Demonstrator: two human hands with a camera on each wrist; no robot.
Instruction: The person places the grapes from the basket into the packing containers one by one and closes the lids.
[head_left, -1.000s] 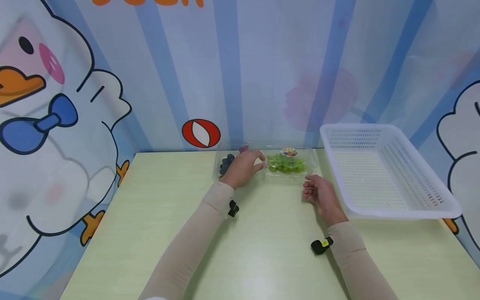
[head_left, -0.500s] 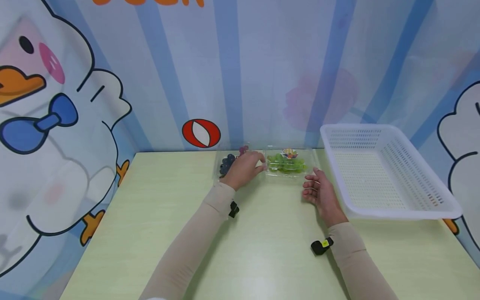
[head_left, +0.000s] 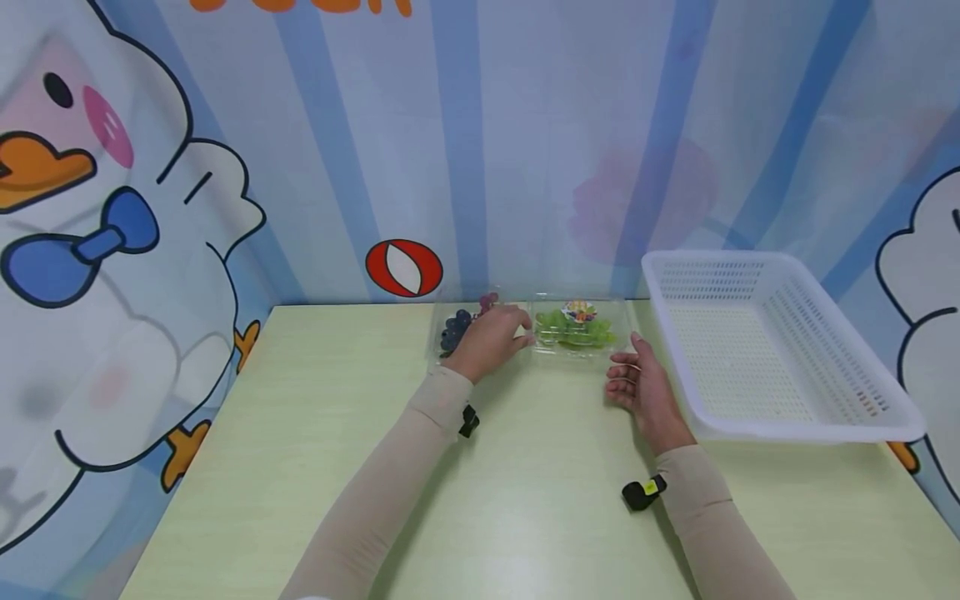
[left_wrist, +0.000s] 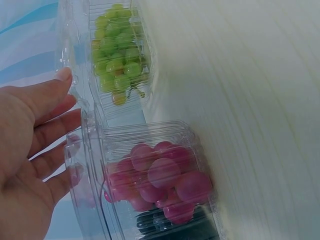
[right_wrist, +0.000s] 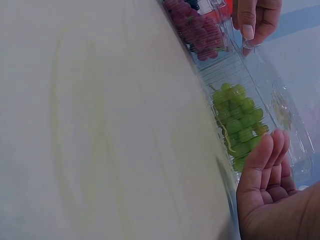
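Two clear plastic boxes of fruit sit at the table's back edge. The left box holds red and dark grapes; the right one holds green grapes under a hinged lid bearing a colourful label. My left hand reaches across the left box, thumb and finger pinching the clear lid edge where the boxes meet. By the right end of the green-grape box is my right hand, its fingers loosely bent and fingertips at the box's side. Whether they touch the plastic is unclear.
A white perforated plastic basket stands on the right side of the table. Behind the table hangs a blue striped cloth with cartoon ducks. Both wrists carry small black cameras.
The label on the green-grape box's lid has come slightly lower and forward, over the grapes. My right fingers have extended a little toward the box; my left hand has barely shifted.
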